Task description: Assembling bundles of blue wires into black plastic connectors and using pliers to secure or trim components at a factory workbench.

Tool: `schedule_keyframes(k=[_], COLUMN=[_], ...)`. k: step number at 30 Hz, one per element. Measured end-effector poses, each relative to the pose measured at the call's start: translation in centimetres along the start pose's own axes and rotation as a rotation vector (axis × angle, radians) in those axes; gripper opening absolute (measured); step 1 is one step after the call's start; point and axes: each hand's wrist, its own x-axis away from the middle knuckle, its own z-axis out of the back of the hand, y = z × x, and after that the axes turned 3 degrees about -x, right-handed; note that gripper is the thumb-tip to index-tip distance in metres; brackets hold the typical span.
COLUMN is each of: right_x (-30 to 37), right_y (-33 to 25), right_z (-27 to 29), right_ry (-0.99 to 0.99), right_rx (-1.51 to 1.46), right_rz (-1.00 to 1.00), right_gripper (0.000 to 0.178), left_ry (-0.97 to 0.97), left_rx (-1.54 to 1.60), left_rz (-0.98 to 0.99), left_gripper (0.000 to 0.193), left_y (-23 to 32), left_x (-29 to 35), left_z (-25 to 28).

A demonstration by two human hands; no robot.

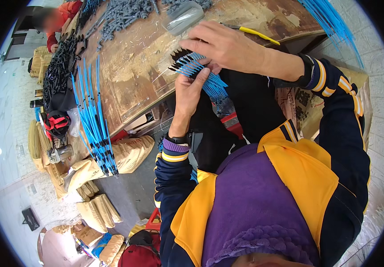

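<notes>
My left hand (pixel 189 91) is closed around a fanned bundle of thin blue rods (pixel 213 84) with black ends, thumb laid across them. The black ends (pixel 181 57) point up and left over the table's front edge. My right hand (pixel 230 48) hovers above the bundle's upper end. Its fingers are curved and apart, and no object shows in them; the thumb side is partly hidden near the rods. A clear plastic box (pixel 183 18) lies on the table just beyond my right fingertips.
Grey plastic parts (pixel 125 18) are heaped at the table's far side. Yellow-handled pliers (pixel 259 35) lie right of my right hand. More blue rods (pixel 95 120) overhang the left edge, others (pixel 334 24) the right. Black parts (pixel 63 66) pile up far left, near a person in red (pixel 69 10).
</notes>
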Motion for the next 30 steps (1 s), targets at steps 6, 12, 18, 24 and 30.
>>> schedule_keyframes(k=[6,12,18,24,30], right_x=[0.02,-0.12,0.32,0.38,0.36], right_y=[-0.13,-0.49,-0.50,-0.26,-0.50], right_z=[0.15,0.39,0.36,0.17,0.20], right_ry=[-0.007,-0.029,-0.008,-0.003,0.010], right_rx=[-0.009,-0.112,-0.301,-0.400,-0.411], right_rz=[-0.014,-0.065,-0.146,-0.205,-0.218], right_gripper=[0.058,0.057,0.048,0.040,0.037], left_ry=[-0.016,-0.027,-0.050,-0.053,-0.078], left_rx=[-0.077,-0.119,-0.111,-0.122,-0.134], left_rz=[-0.004,-0.001,0.005,0.040,0.046], left_gripper=[0.027,0.026,0.025,0.024,0.025], left_y=[0.37,0.49,0.45,0.31,0.61], left_x=[0.08,0.28,0.21,0.21,0.20], left_z=[0.09,0.06,0.31,0.66,0.14])
